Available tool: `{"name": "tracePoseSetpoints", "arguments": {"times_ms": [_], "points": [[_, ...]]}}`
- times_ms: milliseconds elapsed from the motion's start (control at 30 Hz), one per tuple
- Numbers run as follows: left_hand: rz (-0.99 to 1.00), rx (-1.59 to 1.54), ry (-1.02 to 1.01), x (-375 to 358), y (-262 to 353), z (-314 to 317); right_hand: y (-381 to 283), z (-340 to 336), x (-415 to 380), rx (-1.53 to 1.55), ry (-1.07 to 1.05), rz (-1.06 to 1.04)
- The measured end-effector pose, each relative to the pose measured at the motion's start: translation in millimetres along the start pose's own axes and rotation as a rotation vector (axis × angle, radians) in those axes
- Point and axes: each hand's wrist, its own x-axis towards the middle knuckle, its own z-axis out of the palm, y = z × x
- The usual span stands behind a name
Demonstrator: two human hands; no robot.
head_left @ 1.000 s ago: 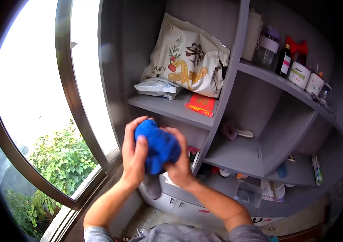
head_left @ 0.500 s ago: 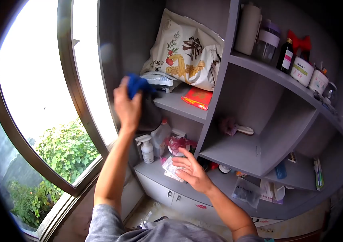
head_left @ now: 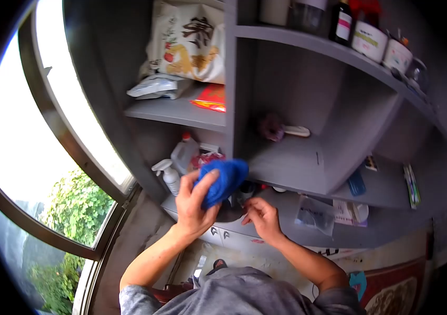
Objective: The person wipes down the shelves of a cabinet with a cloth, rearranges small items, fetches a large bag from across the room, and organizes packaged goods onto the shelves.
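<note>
My left hand (head_left: 194,207) is closed round a bunched blue cloth (head_left: 222,181) in front of the lower left compartment. Something dark (head_left: 231,211) shows just under the cloth, too blurred to name. To the right of it, my right hand (head_left: 263,219) has its thumb and fingers pinched together near the dark thing's edge; what they hold, if anything, is too small to tell. Left of the cloth stand a white spray bottle (head_left: 167,176) and a jug with a red cap (head_left: 185,155).
Grey shelves (head_left: 181,113) hold a large printed bag (head_left: 186,44), a silvery packet (head_left: 160,86) and a red packet (head_left: 212,98). A brush (head_left: 297,130) lies in the middle compartment. Jars (head_left: 369,42) stand upper right; a clear plastic bag (head_left: 315,214) lies lower right. A window (head_left: 60,131) is at left.
My left hand has brought the blue cloth down and right, away from the upper shelf. My right hand has gone from spread fingers to a pinch. The view has shifted right and down.
</note>
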Motion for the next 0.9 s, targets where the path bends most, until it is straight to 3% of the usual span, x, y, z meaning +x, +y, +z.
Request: {"name": "tracePoseSetpoints", "arguments": {"times_ms": [67,167,233,267,367,500,667,700,767,833,900], "points": [[0.12,0.05,0.151,19,15,13,-14,-9,1,0.076,0.175,-0.091],[0.37,0.222,0.084,32,13,59,-32,-27,4,0.062,0.38,-0.244],[0.203,0.266,-0.388,37,17,91,-45,-39,-2,0.04,0.477,-0.299],[0.151,0.265,-0.507,22,4,114,-47,-45,-7,0.021,0.482,-0.3],[0.162,0.285,-0.606,39,7,125,-35,-67,-25,-0.088,0.455,-0.254],[0.036,0.221,-0.638,68,-11,161,-31,-65,-29,-0.055,0.474,-0.192],[0.203,0.171,-0.756,61,19,157,-21,-59,-40,-0.068,0.438,-0.149],[0.284,0.051,-0.72,49,28,149,-16,-61,-43,-0.088,0.445,-0.156],[0.244,-0.211,-0.935,57,52,116,-5,-68,-49,-0.127,0.461,-0.169],[0.126,-0.469,-0.902,70,45,111,-17,-75,-58,-0.375,0.408,-0.287],[0.028,-0.331,-0.657,88,33,125,-27,-74,-57,-0.505,0.393,-0.351]]}}
